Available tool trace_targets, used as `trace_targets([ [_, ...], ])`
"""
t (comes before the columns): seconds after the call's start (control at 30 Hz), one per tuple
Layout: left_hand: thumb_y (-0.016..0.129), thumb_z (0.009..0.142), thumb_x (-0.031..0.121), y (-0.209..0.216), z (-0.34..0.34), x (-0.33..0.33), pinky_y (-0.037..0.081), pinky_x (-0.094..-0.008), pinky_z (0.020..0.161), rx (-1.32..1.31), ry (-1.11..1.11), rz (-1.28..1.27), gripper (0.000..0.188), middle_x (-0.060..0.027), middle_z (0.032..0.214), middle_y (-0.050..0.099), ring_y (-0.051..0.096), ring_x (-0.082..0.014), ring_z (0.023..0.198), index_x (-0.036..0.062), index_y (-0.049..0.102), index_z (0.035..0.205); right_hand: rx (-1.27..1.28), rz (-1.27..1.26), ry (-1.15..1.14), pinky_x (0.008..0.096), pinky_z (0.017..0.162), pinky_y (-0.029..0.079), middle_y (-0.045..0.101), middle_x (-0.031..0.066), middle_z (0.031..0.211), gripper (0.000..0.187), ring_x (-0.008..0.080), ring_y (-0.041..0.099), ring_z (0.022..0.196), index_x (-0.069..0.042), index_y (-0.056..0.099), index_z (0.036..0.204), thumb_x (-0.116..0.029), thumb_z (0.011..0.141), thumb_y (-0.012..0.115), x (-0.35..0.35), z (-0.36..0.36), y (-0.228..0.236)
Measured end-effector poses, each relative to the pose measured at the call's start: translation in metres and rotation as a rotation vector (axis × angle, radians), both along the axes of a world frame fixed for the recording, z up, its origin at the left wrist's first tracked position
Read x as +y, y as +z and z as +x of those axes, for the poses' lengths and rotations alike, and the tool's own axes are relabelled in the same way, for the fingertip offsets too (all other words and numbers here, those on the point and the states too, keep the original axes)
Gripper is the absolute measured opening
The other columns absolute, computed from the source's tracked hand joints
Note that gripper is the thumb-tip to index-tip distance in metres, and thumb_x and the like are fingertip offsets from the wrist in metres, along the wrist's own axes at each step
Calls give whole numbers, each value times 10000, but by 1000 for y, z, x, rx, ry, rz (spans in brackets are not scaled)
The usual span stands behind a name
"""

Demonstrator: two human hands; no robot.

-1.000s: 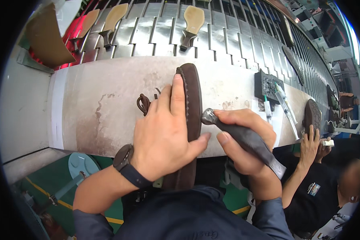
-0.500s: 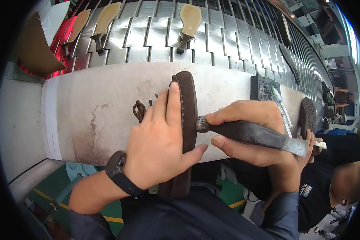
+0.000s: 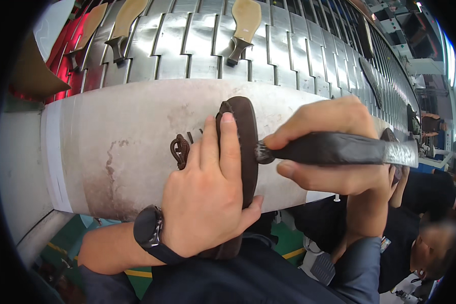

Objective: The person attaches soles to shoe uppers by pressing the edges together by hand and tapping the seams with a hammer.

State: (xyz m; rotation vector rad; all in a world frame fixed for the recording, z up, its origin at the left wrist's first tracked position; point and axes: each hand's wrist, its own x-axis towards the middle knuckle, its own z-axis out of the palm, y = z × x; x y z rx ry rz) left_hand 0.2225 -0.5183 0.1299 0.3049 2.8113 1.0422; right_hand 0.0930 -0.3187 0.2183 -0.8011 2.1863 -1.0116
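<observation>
A dark brown shoe (image 3: pixel 248 147) lies on its side on the pale work board, its sole edge facing right. My left hand (image 3: pixel 202 187) holds it, with fingers stretched along the upper and thumb against the sole side. Brown laces (image 3: pixel 179 151) lie loose left of my fingers. My right hand (image 3: pixel 334 147) is closed around a black-wrapped hand tool (image 3: pixel 329 149). At one end the tool has a worn round knob, which meets or nearly meets the sole edge; at the other is a flat silvery end. The shoe's heel part is mostly hidden under my left hand.
Beyond the pale board (image 3: pixel 137 111) runs a slatted metal conveyor (image 3: pixel 197 45) carrying several tan foot-shaped pieces (image 3: pixel 247 20) with dark heels. At the right, a co-worker in dark clothing (image 3: pixel 425 197) sits close by, hands near another dark sole. A brown panel (image 3: pixel 33 66) stands at the far left.
The tool has come up level with the sole edge, its knob closer to it. My right hand has moved slightly up and right, covering the dark block and pen. My left hand still holds the shoe.
</observation>
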Motion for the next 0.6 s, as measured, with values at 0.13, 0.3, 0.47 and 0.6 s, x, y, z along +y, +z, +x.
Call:
trace_targets([
  [0.13, 900, 747, 344, -11, 2, -7, 601, -527, 895, 26, 7, 26, 1270, -398, 1538, 453, 593, -529, 1278, -151, 154, 1648, 88, -75, 60, 277, 668, 583, 790, 93, 846, 218, 183, 770, 716, -38, 800, 1012, -100, 813, 865, 1, 2, -20],
  [0.3, 898, 752, 342, -10, 5, -9, 605, -518, 903, 58, -7, 66, 1274, -394, 1543, 447, 585, -530, 1303, -152, 141, 1650, -48, -316, -283, 264, 739, 592, 815, 85, 941, 240, 129, 759, 834, -8, 796, 1104, -73, 877, 840, 11, 16, -34],
  [0.47, 899, 750, 333, -17, 5, -15, 604, -518, 905, 46, 15, 71, 1275, -394, 1539, 450, 580, -530, 1311, -157, 138, 1648, -44, -184, -192, 265, 748, 590, 813, 101, 943, 238, 130, 755, 843, -3, 793, 1092, -85, 877, 851, -10, 8, -27],
  [0.6, 892, 759, 348, -16, 5, -18, 600, -523, 908, 34, 8, 84, 1275, -405, 1532, 447, 568, -528, 1324, -165, 131, 1645, -82, -233, -296, 277, 764, 599, 818, 105, 963, 241, 131, 757, 870, 10, 789, 1089, -85, 874, 846, -8, 2, -22],
])
